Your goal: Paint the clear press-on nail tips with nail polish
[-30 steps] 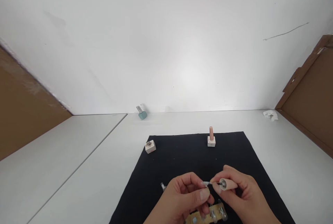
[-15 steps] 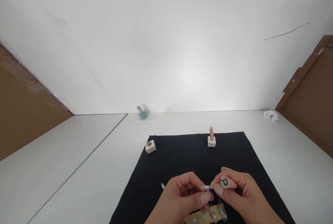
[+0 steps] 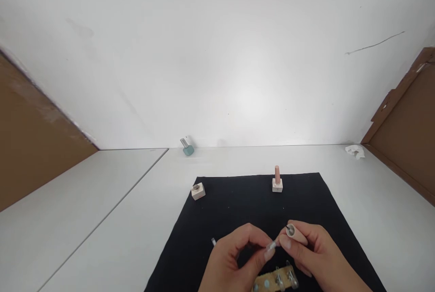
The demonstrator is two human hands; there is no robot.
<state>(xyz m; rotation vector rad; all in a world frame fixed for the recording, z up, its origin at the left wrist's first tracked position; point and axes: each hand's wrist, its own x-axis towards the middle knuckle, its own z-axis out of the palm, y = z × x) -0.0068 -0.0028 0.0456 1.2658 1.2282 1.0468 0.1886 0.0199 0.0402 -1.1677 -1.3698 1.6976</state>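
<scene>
Between thumb and fingertips, my left hand (image 3: 239,256) pinches a small clear piece (image 3: 271,246), too small to name surely. My right hand (image 3: 314,249) grips a pale bottle cap (image 3: 298,235) with a dark brush at its open end; its fingertips meet the clear piece. Below the hands, a tan strip (image 3: 261,280) carries blue dots and clear nail-shaped pieces (image 3: 291,277). An uncapped white bottle (image 3: 198,191) sits tilted at the black cloth's upper left. Upright near the cloth's back edge is a white bottle with a pink cap (image 3: 277,183).
The black cloth (image 3: 238,206) lies on a white table (image 3: 136,219). A teal bottle (image 3: 188,149) leans by the back wall. Crumpled white tissue (image 3: 355,150) lies back right. A small clear stick (image 3: 213,241) is beside my left hand. Brown panels (image 3: 37,129) stand at both sides.
My left fingertips have closed further over the clear piece, which now tilts up to the right. The cap in my right hand has shifted slightly left and up, and more of the strip's left part is covered.
</scene>
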